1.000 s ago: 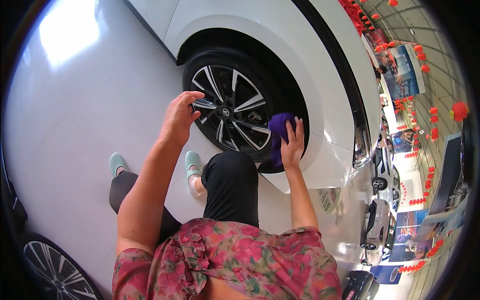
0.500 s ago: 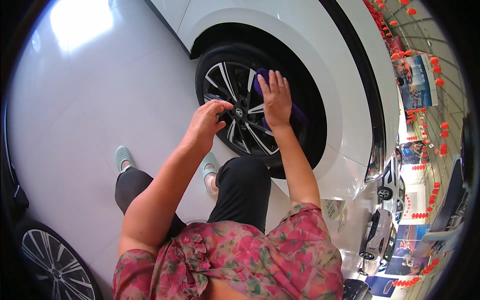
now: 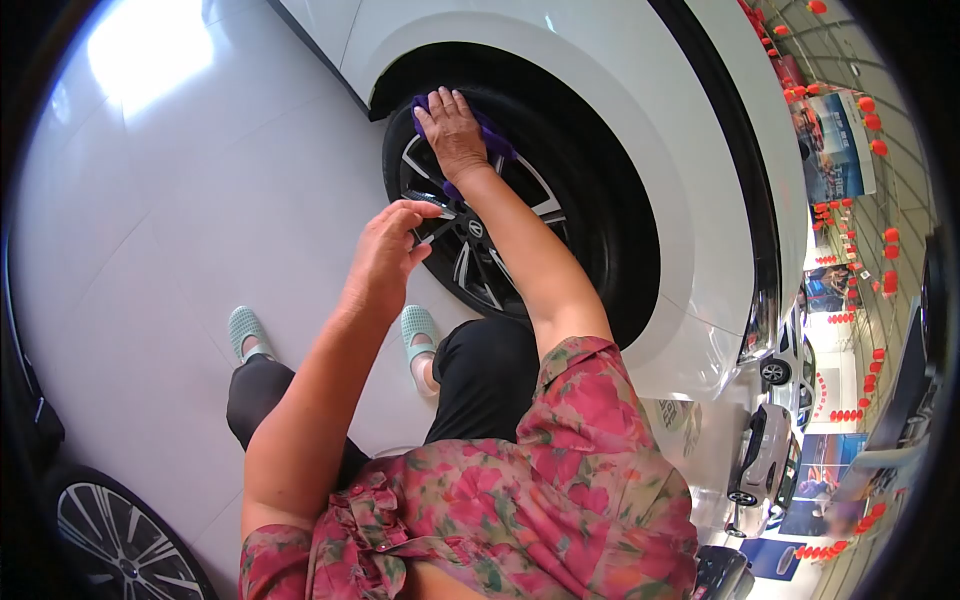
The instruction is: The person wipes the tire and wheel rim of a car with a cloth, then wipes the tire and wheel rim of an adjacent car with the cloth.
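My right hand [image 3: 455, 130] lies over a bunched purple cloth [image 3: 497, 142], its fingers fairly straight. It presses the cloth against the upper left of the wheel, where the rim meets the black tyre [image 3: 590, 180]. Parts of the cloth stick out on both sides of the hand. My left hand [image 3: 385, 245] is at the wheel's left edge, index finger pointing toward the spokes and thumb apart. Nothing shows in it; whether it touches the rim I cannot tell. Between the two hands is the black and silver alloy rim [image 3: 474, 230] with its centre badge.
The wheel sits in the arch of a white car [image 3: 680, 190]. Another car's wheel [image 3: 128, 560] is at lower left. Pale tiled floor [image 3: 160, 240] lies to the left, with my green shoes [image 3: 418, 335] on it. More cars [image 3: 765, 455] and red lanterns are at right.
My right hand and the purple cloth have moved left and up across the wheel, from its right side to the upper left. My left hand has shifted slightly left.
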